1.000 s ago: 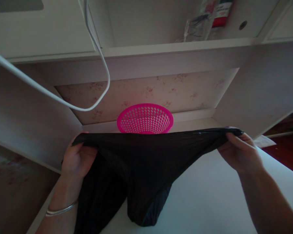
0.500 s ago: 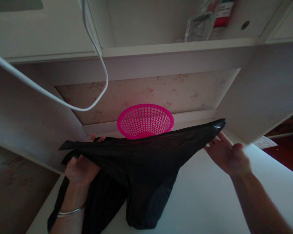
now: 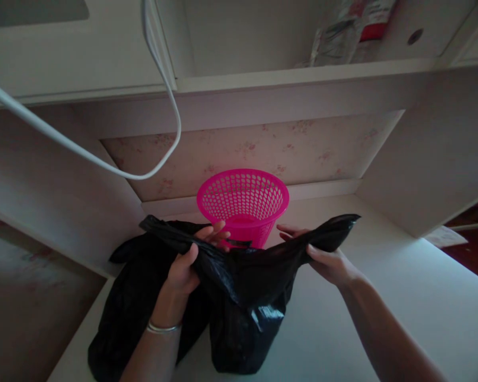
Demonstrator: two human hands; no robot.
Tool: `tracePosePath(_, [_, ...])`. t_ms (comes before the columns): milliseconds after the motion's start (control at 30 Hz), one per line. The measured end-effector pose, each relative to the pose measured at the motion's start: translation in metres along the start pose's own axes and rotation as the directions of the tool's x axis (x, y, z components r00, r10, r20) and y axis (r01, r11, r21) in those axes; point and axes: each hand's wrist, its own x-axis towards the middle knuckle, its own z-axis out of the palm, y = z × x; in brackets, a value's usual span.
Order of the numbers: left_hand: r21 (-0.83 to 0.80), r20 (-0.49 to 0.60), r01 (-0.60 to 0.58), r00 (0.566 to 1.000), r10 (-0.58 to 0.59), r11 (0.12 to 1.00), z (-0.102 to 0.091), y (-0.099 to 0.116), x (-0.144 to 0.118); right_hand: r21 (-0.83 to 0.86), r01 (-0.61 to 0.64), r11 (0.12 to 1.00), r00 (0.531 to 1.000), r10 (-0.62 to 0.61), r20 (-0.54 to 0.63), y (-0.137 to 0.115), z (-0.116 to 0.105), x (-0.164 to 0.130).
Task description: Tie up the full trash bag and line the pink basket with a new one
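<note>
A black plastic bag (image 3: 242, 297) hangs slack over the white desk top (image 3: 362, 297), bunched between both hands. My left hand (image 3: 189, 265), with a thin bracelet at the wrist, grips the bag's upper edge near the middle. My right hand (image 3: 326, 260) pinches the bag's right edge, whose tip sticks out to the right. Just behind the hands stands a pink perforated basket (image 3: 242, 204), upright, its mouth facing up. The bag's edge lies just in front of the basket's lower wall.
A white cable (image 3: 103, 162) loops down from above on the left. Desk side panels (image 3: 434, 159) close in the nook left and right. A shelf (image 3: 302, 74) above holds a clear wrapper and a red-labelled item. Dark red floor shows at far right.
Both hands have come together toward the middle, from a wide stretched hold to a close one. The bag went from taut to slack and bunched, and sits lower in front of the basket.
</note>
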Motion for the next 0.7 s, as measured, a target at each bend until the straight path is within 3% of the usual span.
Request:
tracePosePath(100, [-0.166,-0.021,0.065,0.997,-0.07,0.984,0.016,-0.012,-0.005,0.165,0.017,0.986,1.0,-0.015,-0.012,0.009,0.019,-0.008])
tracePosePath(167, [-0.216,0.041,0.131,0.991,-0.126,0.967,0.026,-0.019,-0.009,0.289,-0.015,0.957,1.0,0.013,0.008,0.013,0.03,-0.014])
tracePosePath(300, [-0.112,0.142,0.284,0.953,-0.268,0.952,0.039,-0.04,-0.015,0.339,-0.104,0.935,0.994,0.086,0.067,0.022,0.051,-0.019])
tracePosePath(467, [-0.086,-0.066,0.357,0.93,-0.363,0.93,0.051,-0.054,-0.017,0.227,-0.195,0.954,0.979,0.177,0.097,0.036,0.067,-0.019])
tracePosePath(600, [-0.182,-0.181,0.359,0.903,-0.39,0.916,0.056,-0.048,-0.017,0.325,-0.295,0.898,0.95,0.241,0.196,0.034,0.07,-0.021])
tracePosePath(700, [-0.104,-0.281,0.35,0.887,-0.365,0.931,0.056,-0.049,-0.017,0.379,-0.31,0.872,0.942,0.227,0.248,0.029,0.07,-0.022])
